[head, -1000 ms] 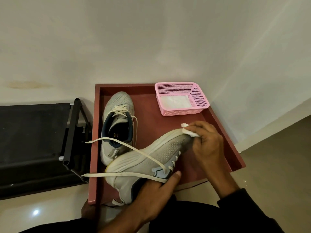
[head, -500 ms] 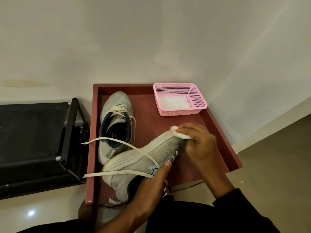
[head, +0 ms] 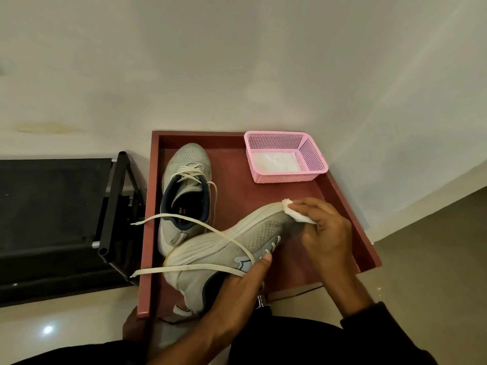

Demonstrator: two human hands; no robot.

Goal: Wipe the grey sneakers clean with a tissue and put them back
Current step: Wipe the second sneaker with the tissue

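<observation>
One grey sneaker (head: 226, 248) is tipped on its side over the dark red tray (head: 350, 233), toe pointing up right. My left hand (head: 237, 288) grips it at the collar, thumb along the upper. My right hand (head: 324, 233) presses a crumpled white tissue (head: 295, 214) against the toe. Its loose cream laces trail out to the left past the tray's edge. The second grey sneaker (head: 187, 185) stands upright on the tray behind, toe toward the wall.
A pink mesh basket (head: 313, 156) holding white tissues sits in the tray's back right corner. A black rack (head: 110, 206) stands just left of the tray. The wall runs close behind; tiled floor lies to the right.
My right hand slid the tissue down along the toe half a second ago, and is now back up at the toe tip. The left hand keeps its hold.
</observation>
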